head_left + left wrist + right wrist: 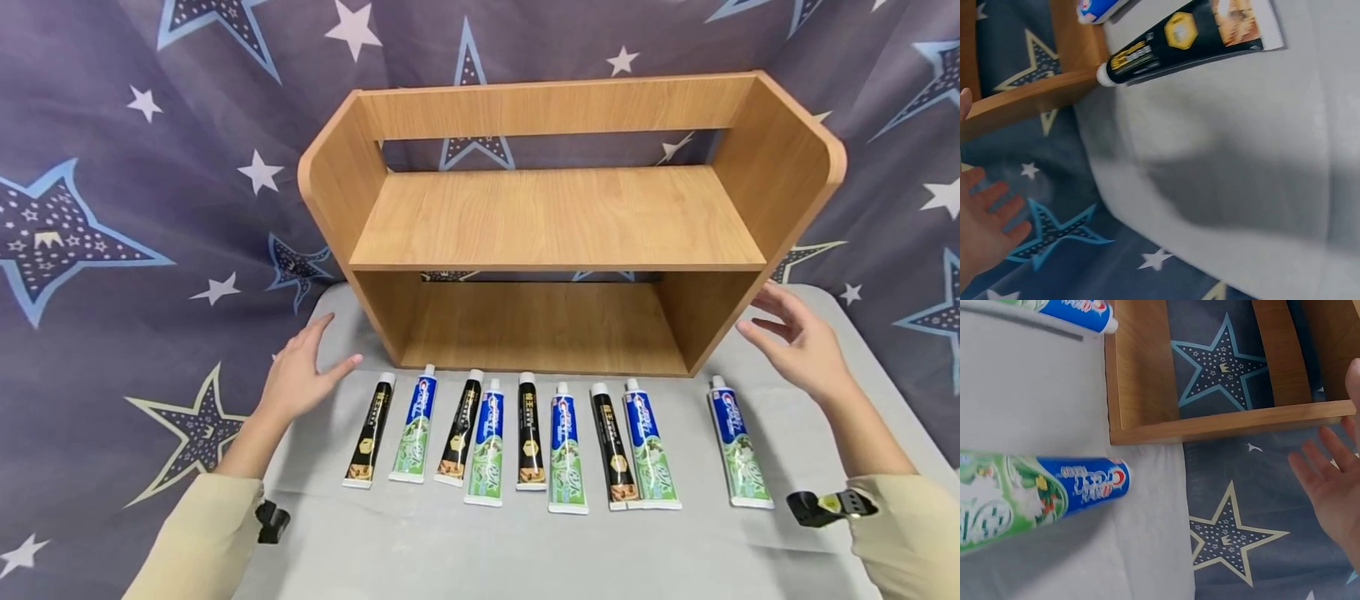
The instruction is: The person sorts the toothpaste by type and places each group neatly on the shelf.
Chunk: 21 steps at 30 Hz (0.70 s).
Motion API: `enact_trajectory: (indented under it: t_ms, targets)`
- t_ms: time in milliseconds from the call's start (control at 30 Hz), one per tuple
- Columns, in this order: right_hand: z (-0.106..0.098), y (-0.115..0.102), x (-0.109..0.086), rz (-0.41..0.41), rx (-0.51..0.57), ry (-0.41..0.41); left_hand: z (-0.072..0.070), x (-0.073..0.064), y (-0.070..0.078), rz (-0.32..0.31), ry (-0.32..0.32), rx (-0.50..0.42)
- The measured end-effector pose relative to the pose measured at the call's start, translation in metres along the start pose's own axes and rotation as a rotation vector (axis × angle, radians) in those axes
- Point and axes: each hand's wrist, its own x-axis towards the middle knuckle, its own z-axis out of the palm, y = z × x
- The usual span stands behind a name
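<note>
A two-tier wooden shelf [558,217] stands on the table with nothing on either tier. My left hand [296,375] is off its left side, fingers spread and thumb out, holding nothing. On the other side, my right hand [806,342] has its fingertips close by the shelf's right panel, also with nothing in it. In front lies a row of toothpaste tubes: black ones, such as the leftmost black tube [370,433], alternate with blue-green ones, such as the blue-green tube [567,450]. Nearest my right hand is a separate blue-green tube [740,446]. All caps point toward the shelf.
A pale cloth covers the table [420,550]. Behind it hangs a dark curtain [97,333] with star prints, close to the shelf's back. Near the right end of the row, a black tube [615,450] and its blue-green neighbour overlap at their bottoms.
</note>
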Motion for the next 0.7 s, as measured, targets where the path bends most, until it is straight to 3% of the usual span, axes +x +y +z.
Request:
enact_trajectory:
  t_ms: [133, 233, 500, 700]
  targets:
    - [0.006, 0.003, 0.002, -0.058, 0.326, 0.004, 0.008, 0.001, -0.005, -0.032, -0.027, -0.119]
    - [0.01, 0.005, 0.003, -0.056, 0.515, 0.007, 0.013, 0.002, -0.008, -0.035, -0.047, -0.2]
    - [0.014, 0.007, 0.005, -0.008, 0.634, 0.063, 0.033, -0.001, -0.01, -0.101, -0.154, -0.28]
    - [0.015, 0.009, 0.009, -0.01, 0.691, 0.124, 0.052, -0.007, -0.007, -0.097, -0.225, -0.274]
